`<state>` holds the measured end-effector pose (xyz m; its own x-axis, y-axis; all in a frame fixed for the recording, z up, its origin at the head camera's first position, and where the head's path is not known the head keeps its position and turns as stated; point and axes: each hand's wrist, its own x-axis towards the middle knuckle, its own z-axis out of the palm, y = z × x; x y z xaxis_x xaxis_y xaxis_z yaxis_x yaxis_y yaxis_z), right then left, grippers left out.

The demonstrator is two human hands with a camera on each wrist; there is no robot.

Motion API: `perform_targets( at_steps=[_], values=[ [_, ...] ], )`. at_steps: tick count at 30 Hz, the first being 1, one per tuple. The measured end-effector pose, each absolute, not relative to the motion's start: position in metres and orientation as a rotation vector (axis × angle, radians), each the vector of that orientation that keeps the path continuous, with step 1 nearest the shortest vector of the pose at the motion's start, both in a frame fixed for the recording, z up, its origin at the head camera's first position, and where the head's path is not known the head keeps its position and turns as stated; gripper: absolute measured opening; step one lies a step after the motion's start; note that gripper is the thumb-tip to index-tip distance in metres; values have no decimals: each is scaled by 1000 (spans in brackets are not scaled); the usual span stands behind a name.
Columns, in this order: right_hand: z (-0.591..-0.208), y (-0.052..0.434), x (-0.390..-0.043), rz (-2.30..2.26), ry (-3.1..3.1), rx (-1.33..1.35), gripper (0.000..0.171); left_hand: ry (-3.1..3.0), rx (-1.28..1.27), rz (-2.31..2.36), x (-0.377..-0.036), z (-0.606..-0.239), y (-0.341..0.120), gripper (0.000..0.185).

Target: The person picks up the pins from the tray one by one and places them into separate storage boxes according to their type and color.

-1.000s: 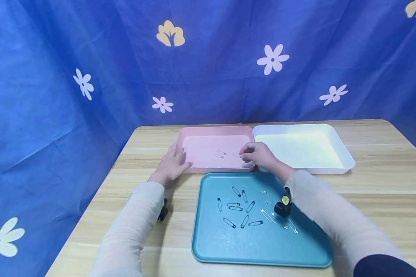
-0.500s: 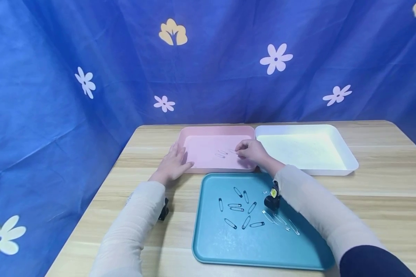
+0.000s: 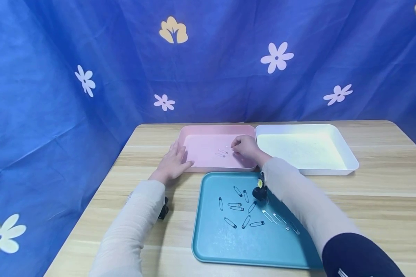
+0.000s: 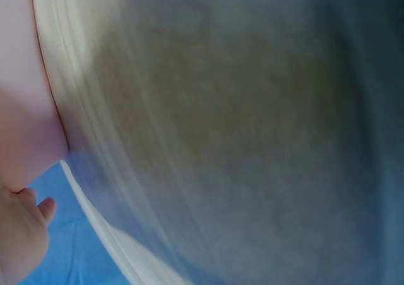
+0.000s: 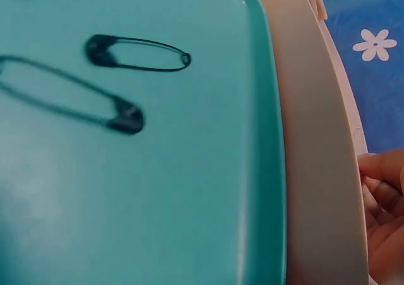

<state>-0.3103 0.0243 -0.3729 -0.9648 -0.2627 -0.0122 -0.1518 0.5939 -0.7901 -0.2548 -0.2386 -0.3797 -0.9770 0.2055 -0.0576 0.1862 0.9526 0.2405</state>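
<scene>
While the left hand [image 3: 172, 163] lies flat against the pink tray [image 3: 201, 163], the right hand [image 3: 244, 147] hovers curled inside it beside two silver safety pins [image 3: 222, 153], grip unclear, black pins [image 3: 240, 207] littering the teal tray [image 3: 215, 246], white tray [image 3: 346, 165] alongside.

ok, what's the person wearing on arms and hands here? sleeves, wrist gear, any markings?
Both hands are bare: left hand, right hand. Each arm has a long, pale cream, close-fitting sleeve: left sleeve, right sleeve. A dark navy cuff with small white marks covers the right upper arm. A small black wrist camera sits under each wrist: left, right, with a yellow tag.
</scene>
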Motion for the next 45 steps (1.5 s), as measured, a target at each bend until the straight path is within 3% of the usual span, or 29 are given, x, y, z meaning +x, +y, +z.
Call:
perform_targets(
  at_steps=[18,45],
  values=[
    [-375,8,-320,-1164,2758,-273,16,3032,288,373,-256,-380,-239,74],
    [-379,12,-317,-1158,2756,-269,9,3003,284,355,-255,-379,-238,73]
  ],
)
